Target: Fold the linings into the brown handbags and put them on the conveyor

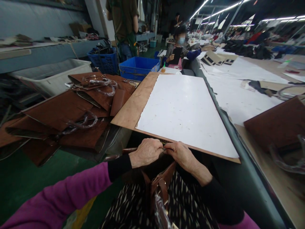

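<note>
A brown handbag (169, 173) rests in my lap with its mouth open toward me. One of its handles (160, 208), wrapped in clear plastic, hangs down in front. My left hand (147, 152) is closed on the bag's far top edge. Close beside it, my right hand (179, 155) pinches the same edge, and the fingertips of both hands nearly meet. Whatever small part lies between the fingertips is too hidden to make out. Both hands are just below the near edge of a board (128, 113) covered by a white sheet (178, 105).
Brown bags (59, 109) with plastic-wrapped handles are piled at my left. Behind them stand a blue bin (139, 66), a blue basket (102, 60) and a pale tub (54, 76). Another brown bag (276, 124) is on the right-hand table. A masked person (177, 52) sits ahead; another person (124, 25) stands.
</note>
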Demonstrator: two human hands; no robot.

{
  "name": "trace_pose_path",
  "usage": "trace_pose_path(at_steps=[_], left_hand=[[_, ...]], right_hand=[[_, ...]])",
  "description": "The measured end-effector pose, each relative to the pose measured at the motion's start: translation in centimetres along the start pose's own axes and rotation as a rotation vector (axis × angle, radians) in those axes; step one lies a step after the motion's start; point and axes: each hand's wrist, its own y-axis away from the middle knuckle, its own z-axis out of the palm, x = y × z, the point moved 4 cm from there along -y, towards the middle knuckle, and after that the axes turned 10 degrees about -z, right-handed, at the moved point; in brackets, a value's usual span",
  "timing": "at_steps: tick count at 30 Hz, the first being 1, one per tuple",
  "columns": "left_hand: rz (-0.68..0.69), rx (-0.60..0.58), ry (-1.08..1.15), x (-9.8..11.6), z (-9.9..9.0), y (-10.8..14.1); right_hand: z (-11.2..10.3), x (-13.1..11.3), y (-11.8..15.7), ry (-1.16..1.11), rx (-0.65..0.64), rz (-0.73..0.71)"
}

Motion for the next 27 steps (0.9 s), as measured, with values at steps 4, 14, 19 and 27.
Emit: trace_pose_path(at_steps=[4, 14, 19, 27], left_hand=[[-0.022, 0.000, 0.026, 0.2, -0.1, 0.0], [-0.049, -0.096, 0.092, -0.1, -0.6, -0.2], [-0.126, -0.182, 0.110, -2.0, -3.0, 2.2], [-0.190, -0.153, 0.214, -3.6, -3.5, 3.9]], right_hand=[[0.3, 0.1, 0.1, -0.018, -0.001, -0.008], [0.3, -0.2, 0.5, -0.168, -0.020, 0.026], [-0.1, -0.7, 0.2, -0.165, -0.042, 0.035], [-0.7, -1.8, -1.4, -0.085, -0.101, -0.051]])
